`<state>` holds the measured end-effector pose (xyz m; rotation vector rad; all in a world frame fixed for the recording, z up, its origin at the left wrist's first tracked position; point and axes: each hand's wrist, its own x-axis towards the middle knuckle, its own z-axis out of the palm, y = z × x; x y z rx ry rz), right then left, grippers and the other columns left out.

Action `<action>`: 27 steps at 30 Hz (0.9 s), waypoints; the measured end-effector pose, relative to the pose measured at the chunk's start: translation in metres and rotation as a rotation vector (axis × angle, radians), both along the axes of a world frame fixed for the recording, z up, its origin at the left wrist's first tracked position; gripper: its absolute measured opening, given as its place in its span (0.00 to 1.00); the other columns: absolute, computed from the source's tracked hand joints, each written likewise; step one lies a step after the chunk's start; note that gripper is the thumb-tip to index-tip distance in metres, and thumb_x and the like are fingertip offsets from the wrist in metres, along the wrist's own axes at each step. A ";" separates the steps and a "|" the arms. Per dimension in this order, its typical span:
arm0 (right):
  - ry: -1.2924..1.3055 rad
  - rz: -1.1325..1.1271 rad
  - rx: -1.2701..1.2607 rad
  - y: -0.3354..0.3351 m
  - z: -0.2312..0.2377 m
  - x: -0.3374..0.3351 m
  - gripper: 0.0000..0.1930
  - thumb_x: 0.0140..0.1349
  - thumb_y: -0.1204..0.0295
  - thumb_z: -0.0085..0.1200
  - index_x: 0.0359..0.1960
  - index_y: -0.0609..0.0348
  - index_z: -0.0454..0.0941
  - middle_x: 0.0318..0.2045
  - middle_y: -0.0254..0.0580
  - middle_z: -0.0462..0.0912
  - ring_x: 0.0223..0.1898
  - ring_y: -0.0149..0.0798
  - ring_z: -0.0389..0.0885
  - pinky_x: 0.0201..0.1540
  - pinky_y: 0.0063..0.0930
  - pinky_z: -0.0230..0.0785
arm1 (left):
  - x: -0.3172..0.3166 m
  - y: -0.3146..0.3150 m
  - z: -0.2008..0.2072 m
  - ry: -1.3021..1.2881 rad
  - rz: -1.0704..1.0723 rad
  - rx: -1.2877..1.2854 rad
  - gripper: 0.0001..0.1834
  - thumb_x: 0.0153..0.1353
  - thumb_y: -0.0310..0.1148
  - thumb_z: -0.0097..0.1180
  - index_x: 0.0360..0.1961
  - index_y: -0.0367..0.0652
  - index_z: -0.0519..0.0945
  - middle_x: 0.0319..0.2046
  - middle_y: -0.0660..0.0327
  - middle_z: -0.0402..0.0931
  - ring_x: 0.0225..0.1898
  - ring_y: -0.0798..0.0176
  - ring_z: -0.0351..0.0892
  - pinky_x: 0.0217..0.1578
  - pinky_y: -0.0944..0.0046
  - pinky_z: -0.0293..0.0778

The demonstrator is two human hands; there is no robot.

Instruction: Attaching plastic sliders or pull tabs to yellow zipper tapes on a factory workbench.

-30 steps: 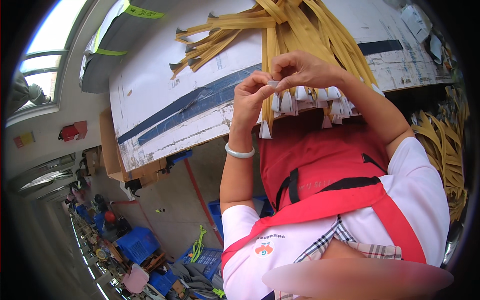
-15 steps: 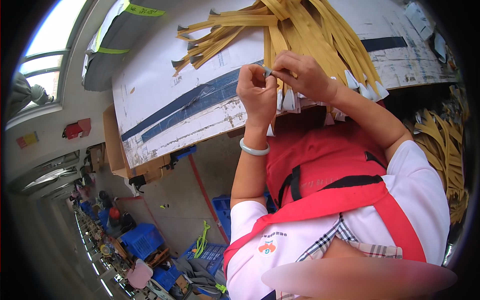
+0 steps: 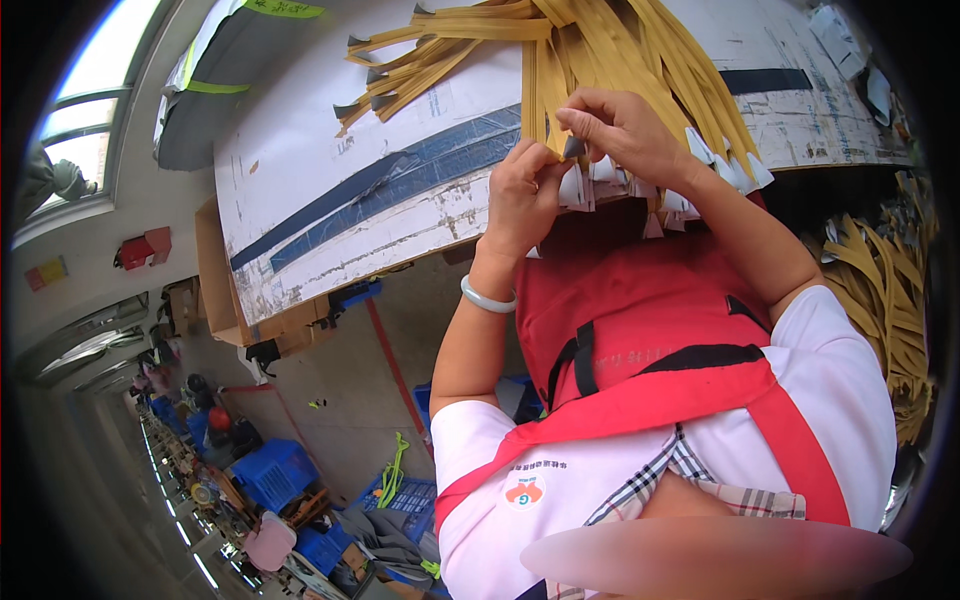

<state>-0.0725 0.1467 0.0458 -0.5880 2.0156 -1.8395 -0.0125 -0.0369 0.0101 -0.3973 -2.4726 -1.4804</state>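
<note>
Long yellow zipper tapes lie in a bundle across the white-topped table. Grey triangular tabs cap their far-left ends, and white folded tabs hang at the near edge. Close to that edge, my left hand is closed, pinching the end of a yellow tape. My right hand is bent over the same spot, its fingers closed around a small dark grey tab at the tape's end. The two hands almost touch, and their fingertips partly hide the joint.
Dark blue tape strips run along the tabletop. At the far left are grey pieces with bright green bands. More yellow tapes hang at the right. A cardboard box stands by the table's left end, with blue crates beyond on the floor.
Both hands have shifted slightly, the left lower and turned over with its fingers curled. The grey tab now shows beside the right fingers instead of between both hands' fingertips.
</note>
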 end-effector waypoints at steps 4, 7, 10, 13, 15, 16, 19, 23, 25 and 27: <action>0.043 0.077 0.169 0.005 -0.010 -0.003 0.11 0.70 0.65 0.55 0.36 0.61 0.77 0.26 0.27 0.76 0.26 0.20 0.73 0.29 0.17 0.68 | 0.000 -0.003 0.002 0.015 0.021 0.037 0.07 0.57 0.17 0.62 0.27 0.34 0.75 0.24 0.58 0.71 0.23 0.65 0.75 0.26 0.66 0.69; 0.076 0.121 0.073 0.005 -0.021 0.001 0.10 0.69 0.66 0.57 0.36 0.61 0.78 0.26 0.28 0.77 0.25 0.21 0.74 0.28 0.18 0.70 | 0.004 -0.002 -0.001 0.004 0.011 0.061 0.07 0.58 0.16 0.61 0.27 0.34 0.74 0.23 0.61 0.70 0.24 0.70 0.75 0.26 0.69 0.69; -0.036 0.036 0.069 0.008 -0.026 0.001 0.08 0.69 0.68 0.56 0.36 0.60 0.78 0.26 0.28 0.76 0.24 0.21 0.74 0.27 0.18 0.70 | 0.009 -0.009 -0.002 -0.013 -0.003 0.007 0.07 0.59 0.16 0.60 0.28 0.34 0.74 0.23 0.62 0.70 0.24 0.71 0.76 0.26 0.71 0.70; -0.040 0.062 0.047 0.000 -0.032 0.005 0.09 0.69 0.67 0.56 0.37 0.59 0.78 0.26 0.27 0.75 0.23 0.21 0.73 0.27 0.17 0.70 | 0.005 -0.032 -0.009 0.009 0.104 0.043 0.06 0.64 0.20 0.59 0.29 0.35 0.76 0.23 0.64 0.74 0.23 0.71 0.78 0.26 0.73 0.72; -0.041 -0.018 0.017 0.007 -0.032 0.003 0.10 0.70 0.66 0.56 0.37 0.60 0.78 0.26 0.27 0.74 0.25 0.21 0.73 0.29 0.18 0.69 | -0.009 -0.065 0.018 -0.002 0.377 0.441 0.07 0.69 0.28 0.56 0.35 0.35 0.77 0.27 0.63 0.77 0.23 0.70 0.79 0.25 0.72 0.74; 0.080 -0.024 0.122 0.012 -0.030 -0.002 0.10 0.70 0.66 0.55 0.36 0.61 0.77 0.25 0.26 0.73 0.26 0.20 0.73 0.29 0.19 0.68 | -0.016 -0.085 0.026 0.091 0.482 0.685 0.07 0.70 0.28 0.55 0.38 0.34 0.77 0.28 0.61 0.77 0.25 0.69 0.80 0.28 0.70 0.79; 0.177 0.061 0.256 0.009 -0.022 -0.004 0.10 0.68 0.67 0.57 0.37 0.62 0.77 0.27 0.29 0.74 0.32 0.26 0.76 0.35 0.25 0.70 | -0.014 -0.111 0.025 0.142 0.641 0.583 0.06 0.68 0.26 0.56 0.42 0.33 0.78 0.29 0.61 0.78 0.30 0.68 0.81 0.30 0.70 0.81; 0.683 0.288 0.368 -0.018 -0.018 -0.005 0.11 0.58 0.68 0.61 0.38 0.61 0.80 0.38 0.40 0.79 0.43 0.46 0.80 0.44 0.39 0.73 | 0.003 -0.075 -0.009 -0.076 0.367 0.361 0.03 0.66 0.23 0.58 0.39 0.36 0.81 0.31 0.63 0.80 0.30 0.71 0.80 0.33 0.72 0.77; 0.842 0.479 0.682 -0.030 -0.020 -0.003 0.07 0.58 0.71 0.59 0.37 0.59 0.80 0.39 0.40 0.79 0.44 0.45 0.80 0.45 0.38 0.73 | 0.011 -0.055 -0.019 -0.124 0.290 0.357 0.03 0.65 0.21 0.57 0.39 0.35 0.80 0.33 0.64 0.76 0.32 0.72 0.79 0.35 0.71 0.77; 0.759 0.631 0.863 -0.033 -0.020 -0.009 0.07 0.57 0.72 0.59 0.36 0.58 0.80 0.39 0.41 0.80 0.44 0.46 0.80 0.45 0.38 0.74 | 0.017 -0.042 -0.023 -0.171 0.257 0.367 0.03 0.65 0.20 0.57 0.39 0.34 0.80 0.35 0.63 0.75 0.34 0.71 0.79 0.36 0.71 0.77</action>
